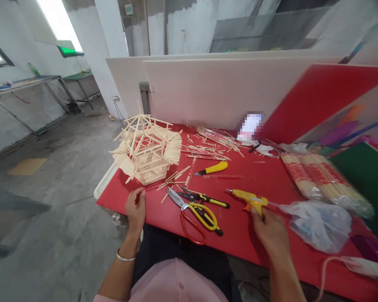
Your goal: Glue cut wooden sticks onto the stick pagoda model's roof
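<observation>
My right hand (269, 230) is wrapped around the handle of a yellow hot glue gun (247, 199), whose nozzle points left above the red tabletop. My left hand (136, 209) is at the front left edge of the table, fingers curled and pinched; whether something thin is between them cannot be made out. Just beyond it stands a pavilion-like model of thin wooden sticks (148, 151), with an open, pointed roof frame. Between my hands lie scissors (184, 205) with red and yellow handles and black-and-yellow pliers (204, 198). A yellow utility knife (212, 167) lies farther back.
Loose sticks (204, 150) are scattered behind the knife. Packs of sticks (321, 176) and a clear plastic bag (321, 224) are on the right. A pixelated bright screen (250, 126) leans at the back. White boards (227, 90) stand behind the red table (236, 235).
</observation>
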Available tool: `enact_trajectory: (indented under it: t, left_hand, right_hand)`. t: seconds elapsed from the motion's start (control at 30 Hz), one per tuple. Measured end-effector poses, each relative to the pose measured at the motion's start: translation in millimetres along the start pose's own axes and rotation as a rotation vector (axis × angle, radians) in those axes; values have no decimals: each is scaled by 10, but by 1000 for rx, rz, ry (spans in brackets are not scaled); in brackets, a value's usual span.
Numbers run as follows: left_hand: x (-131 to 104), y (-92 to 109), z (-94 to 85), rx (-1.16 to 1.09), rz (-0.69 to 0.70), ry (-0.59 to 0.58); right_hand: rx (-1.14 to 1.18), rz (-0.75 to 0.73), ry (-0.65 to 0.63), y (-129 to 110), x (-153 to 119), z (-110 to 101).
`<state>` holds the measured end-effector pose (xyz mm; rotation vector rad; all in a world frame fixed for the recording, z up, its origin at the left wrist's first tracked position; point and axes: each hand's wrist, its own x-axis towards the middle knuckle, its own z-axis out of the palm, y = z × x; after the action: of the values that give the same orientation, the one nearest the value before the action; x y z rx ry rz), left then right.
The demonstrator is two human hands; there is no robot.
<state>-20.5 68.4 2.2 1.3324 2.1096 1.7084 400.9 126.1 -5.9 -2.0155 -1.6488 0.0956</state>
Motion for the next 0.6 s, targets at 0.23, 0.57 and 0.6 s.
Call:
enact_trajectory:
  t: [0.23,0.57,0.6]
  left_hand:
    - [47,45,7,-21,-13,-82]
    - [61,22,34,6,51,-106]
    - [61,10,41,7,53,-105]
  right_hand:
    - [-181,-57,119,-38,-82,29]
    - [60,-275,387,-604,-508,-113]
    - [131,-316,375,-705,-595,-95]
